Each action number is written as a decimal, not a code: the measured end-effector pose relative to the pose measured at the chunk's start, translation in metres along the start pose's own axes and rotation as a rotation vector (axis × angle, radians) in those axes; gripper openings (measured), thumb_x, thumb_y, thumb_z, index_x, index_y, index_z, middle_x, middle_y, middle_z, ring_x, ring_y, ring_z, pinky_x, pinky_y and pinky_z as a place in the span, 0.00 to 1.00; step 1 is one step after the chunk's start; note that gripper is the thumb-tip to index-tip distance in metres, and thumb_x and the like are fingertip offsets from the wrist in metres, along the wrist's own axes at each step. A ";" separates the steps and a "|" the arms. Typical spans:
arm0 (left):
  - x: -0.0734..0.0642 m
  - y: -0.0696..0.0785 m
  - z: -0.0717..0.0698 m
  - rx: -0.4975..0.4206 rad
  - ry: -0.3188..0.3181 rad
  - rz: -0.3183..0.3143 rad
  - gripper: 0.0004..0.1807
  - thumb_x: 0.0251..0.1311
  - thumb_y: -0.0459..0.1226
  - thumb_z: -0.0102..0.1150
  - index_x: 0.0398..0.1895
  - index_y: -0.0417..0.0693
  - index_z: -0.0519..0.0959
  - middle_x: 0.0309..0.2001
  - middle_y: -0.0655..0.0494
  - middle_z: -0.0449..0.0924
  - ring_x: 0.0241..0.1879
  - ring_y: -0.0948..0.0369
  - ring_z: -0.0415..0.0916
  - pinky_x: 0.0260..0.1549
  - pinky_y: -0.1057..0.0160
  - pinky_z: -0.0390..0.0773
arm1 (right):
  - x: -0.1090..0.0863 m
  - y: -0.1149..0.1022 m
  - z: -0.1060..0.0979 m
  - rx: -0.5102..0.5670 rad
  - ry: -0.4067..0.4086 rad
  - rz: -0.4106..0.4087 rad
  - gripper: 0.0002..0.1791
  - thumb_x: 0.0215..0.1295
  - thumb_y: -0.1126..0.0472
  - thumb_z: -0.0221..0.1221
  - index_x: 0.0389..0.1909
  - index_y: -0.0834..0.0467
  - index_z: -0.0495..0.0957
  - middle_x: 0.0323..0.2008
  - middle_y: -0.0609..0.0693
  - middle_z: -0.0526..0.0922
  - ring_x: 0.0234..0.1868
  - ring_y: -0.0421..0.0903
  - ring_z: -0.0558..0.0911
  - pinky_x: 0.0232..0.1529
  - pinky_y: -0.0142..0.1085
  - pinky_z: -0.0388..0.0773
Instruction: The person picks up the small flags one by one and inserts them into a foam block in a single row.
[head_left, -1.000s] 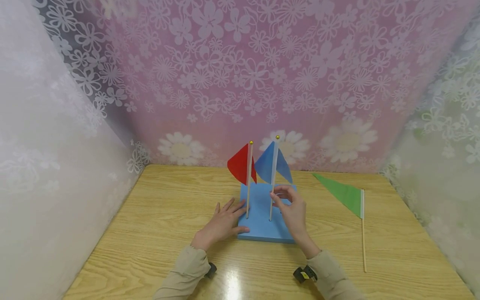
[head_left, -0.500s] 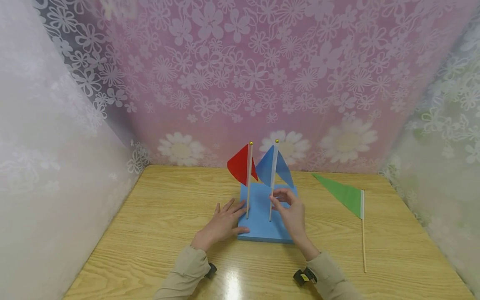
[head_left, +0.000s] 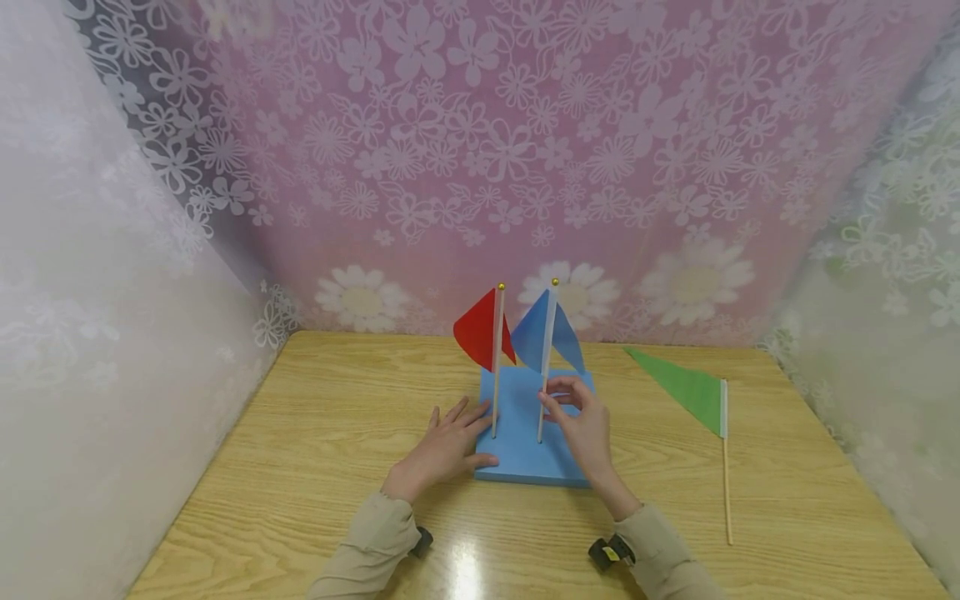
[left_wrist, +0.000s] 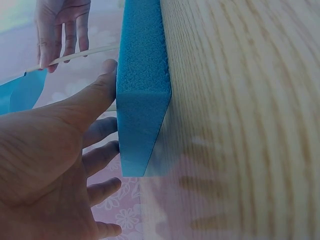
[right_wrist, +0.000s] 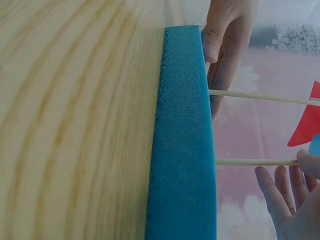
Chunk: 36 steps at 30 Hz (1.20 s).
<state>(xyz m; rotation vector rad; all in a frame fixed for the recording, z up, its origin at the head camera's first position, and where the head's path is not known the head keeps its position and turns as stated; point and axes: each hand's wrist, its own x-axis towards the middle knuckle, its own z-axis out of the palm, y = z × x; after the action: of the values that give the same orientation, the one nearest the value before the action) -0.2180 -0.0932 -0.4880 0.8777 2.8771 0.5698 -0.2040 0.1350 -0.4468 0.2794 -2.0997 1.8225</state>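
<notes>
A blue foam block (head_left: pixel 517 467) lies flat on the wooden table, with two flags standing upright in it. The red flag (head_left: pixel 477 330) is on the left, its stick planted in the foam. To its right, the blue flag (head_left: pixel 534 332) has its stick pinched between thumb and fingers of my right hand (head_left: pixel 583 427), just under the cloth. My left hand (head_left: pixel 448 442) rests with spread fingers on the block's left edge, its thumb (left_wrist: pixel 95 90) along the near side of the top face. In the right wrist view both sticks run straight into the foam (right_wrist: pixel 185 140).
A green flag (head_left: pixel 686 387) on a wooden stick (head_left: pixel 727 492) lies on the table (head_left: pixel 315 400) to the right of the block. Floral curtains (head_left: pixel 510 150) hang behind the table and along both sides.
The blue flag has sunk slightly over the second, my right hand moving down a little with it. My left hand keeps its place on the block.
</notes>
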 end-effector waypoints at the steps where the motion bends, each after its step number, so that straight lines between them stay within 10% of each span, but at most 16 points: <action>1: 0.000 0.000 0.000 0.000 0.002 0.001 0.40 0.65 0.56 0.62 0.76 0.50 0.66 0.78 0.50 0.57 0.79 0.42 0.46 0.67 0.25 0.48 | 0.000 0.000 0.000 -0.002 -0.001 0.001 0.11 0.64 0.74 0.65 0.45 0.74 0.79 0.41 0.68 0.84 0.41 0.72 0.82 0.38 0.55 0.84; 22: 0.000 0.000 0.001 -0.013 -0.006 0.003 0.40 0.64 0.56 0.63 0.76 0.50 0.66 0.79 0.50 0.57 0.79 0.42 0.46 0.68 0.26 0.46 | -0.001 -0.003 -0.014 -0.026 0.020 -0.026 0.12 0.64 0.76 0.64 0.47 0.75 0.79 0.42 0.69 0.83 0.41 0.71 0.82 0.37 0.49 0.86; 36: 0.000 -0.001 0.001 -0.018 0.000 0.002 0.41 0.64 0.56 0.63 0.76 0.49 0.66 0.78 0.50 0.58 0.79 0.42 0.46 0.68 0.25 0.47 | 0.018 0.025 -0.088 -0.066 0.121 0.000 0.16 0.73 0.63 0.61 0.55 0.67 0.78 0.47 0.54 0.84 0.39 0.37 0.85 0.41 0.34 0.85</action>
<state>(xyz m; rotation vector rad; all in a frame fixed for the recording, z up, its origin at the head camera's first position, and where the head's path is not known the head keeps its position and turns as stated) -0.2181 -0.0936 -0.4895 0.8783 2.8664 0.5950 -0.2187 0.2270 -0.4528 0.1489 -2.0711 1.7216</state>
